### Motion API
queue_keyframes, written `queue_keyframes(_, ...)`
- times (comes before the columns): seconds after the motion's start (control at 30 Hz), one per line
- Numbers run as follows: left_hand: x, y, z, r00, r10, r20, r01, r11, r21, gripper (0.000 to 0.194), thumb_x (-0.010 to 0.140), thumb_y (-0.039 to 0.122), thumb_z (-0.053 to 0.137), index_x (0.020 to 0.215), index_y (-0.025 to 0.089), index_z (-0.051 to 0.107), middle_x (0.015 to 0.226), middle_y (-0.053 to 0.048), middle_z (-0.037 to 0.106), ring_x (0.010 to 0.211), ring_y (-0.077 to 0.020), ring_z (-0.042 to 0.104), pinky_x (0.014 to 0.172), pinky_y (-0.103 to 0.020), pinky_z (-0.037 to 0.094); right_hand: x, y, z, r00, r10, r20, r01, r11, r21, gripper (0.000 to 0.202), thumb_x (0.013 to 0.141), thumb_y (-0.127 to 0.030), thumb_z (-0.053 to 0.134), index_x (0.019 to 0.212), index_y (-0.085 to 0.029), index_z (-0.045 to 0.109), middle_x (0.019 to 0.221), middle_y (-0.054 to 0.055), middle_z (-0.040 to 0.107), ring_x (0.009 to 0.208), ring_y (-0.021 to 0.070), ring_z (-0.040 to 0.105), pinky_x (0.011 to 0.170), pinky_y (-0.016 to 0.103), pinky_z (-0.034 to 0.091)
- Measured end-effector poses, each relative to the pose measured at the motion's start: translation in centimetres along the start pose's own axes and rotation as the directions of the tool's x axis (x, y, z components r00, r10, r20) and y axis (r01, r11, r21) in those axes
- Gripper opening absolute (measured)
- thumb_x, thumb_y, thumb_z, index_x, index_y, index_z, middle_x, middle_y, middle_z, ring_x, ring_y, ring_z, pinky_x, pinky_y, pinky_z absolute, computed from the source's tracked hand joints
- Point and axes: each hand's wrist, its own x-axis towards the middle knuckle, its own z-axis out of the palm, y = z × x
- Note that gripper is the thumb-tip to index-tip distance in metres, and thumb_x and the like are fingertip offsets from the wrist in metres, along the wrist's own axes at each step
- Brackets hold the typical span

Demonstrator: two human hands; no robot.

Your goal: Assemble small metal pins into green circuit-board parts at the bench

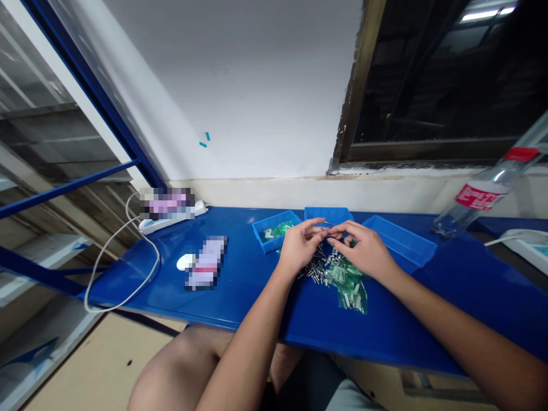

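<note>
My left hand [303, 242] and my right hand [358, 244] meet over the blue table, fingertips pinched together close to each other. Something small and thin seems to be between them, but I cannot make it out. Under the hands lies a pile of small, shiny metal pin-like parts [317, 273]. Green-tinted clear plastic bags [354, 297] with small metal parts inside lie beside the pile, below my right hand. Behind the hands stands a blue tray [329, 214], partly hidden by the fingers. A second blue tray [269, 242] to the left holds green bags.
Another blue tray [400, 242] sits right of my right hand. A tall plastic bottle [479, 197] with a red label stands at the right. To the left are a blurred phone-like object [208, 262], a white round item [185, 262] and a power strip [173, 220] with a looping white cable [89, 285].
</note>
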Motion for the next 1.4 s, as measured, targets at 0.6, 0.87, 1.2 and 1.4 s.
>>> queue_keyframes(0.6, -0.7, 1.1, 0.4, 0.986, 0.16, 0.055, -0.167, 0.971, 0.172, 0.037, 0.086, 0.012, 0.073, 0.119, 0.019, 0.058, 0.09, -0.004, 0.078, 0.079, -0.0155, 0.076, 0.082, -0.032, 0.066, 0.0, -0.1, -0.3, 0.981, 0.18, 0.065, -0.19, 0.953, 0.234, 0.024, 0.093, -0.045, 0.071, 0.097, -0.022, 0.077, 0.092, 0.006, 0.074, 0.074, 0.0194, 0.067, 0.065, 0.032, 0.054)
queue_keyframes(0.87, -0.7, 1.2, 1.0, 0.989, 0.105, 0.105, -0.106, 0.994, 0.0, 0.045, 0.078, 0.005, 0.068, 0.119, 0.018, 0.056, 0.095, -0.004, 0.072, 0.077, -0.0116, 0.07, 0.076, -0.026, 0.06, -0.1, -0.3, 0.0, 0.965, 0.262, 0.025, -0.249, 0.88, 0.404, 0.023, 0.093, -0.043, 0.071, 0.092, -0.021, 0.065, 0.085, 0.003, 0.069, 0.075, 0.0172, 0.065, 0.066, 0.028, 0.051)
queue_keyframes(1.2, 0.2, 1.2, 0.4, 0.987, 0.108, -0.122, -0.124, 0.983, -0.133, 0.041, 0.084, 0.014, 0.078, 0.12, 0.016, 0.059, 0.11, -0.011, 0.073, 0.085, -0.0125, 0.069, 0.079, -0.028, 0.059, -0.3, -0.5, 0.2, 0.981, 0.16, 0.106, -0.181, 0.955, 0.234, 0.022, 0.096, -0.044, 0.067, 0.093, -0.022, 0.07, 0.085, 0.003, 0.066, 0.073, 0.018, 0.061, 0.063, 0.03, 0.049)
queue_keyframes(1.4, 0.1, 1.0, 0.3, 0.999, 0.042, -0.009, -0.043, 0.981, -0.191, 0.055, 0.082, 0.021, 0.085, 0.132, 0.017, 0.061, 0.112, -0.013, 0.078, 0.094, -0.0185, 0.075, 0.089, -0.035, 0.062, -0.4, -0.1, 0.7, 0.969, 0.226, 0.097, -0.246, 0.895, 0.373, 0.026, 0.091, -0.048, 0.073, 0.095, -0.022, 0.069, 0.087, 0.005, 0.071, 0.077, 0.0197, 0.066, 0.066, 0.032, 0.054)
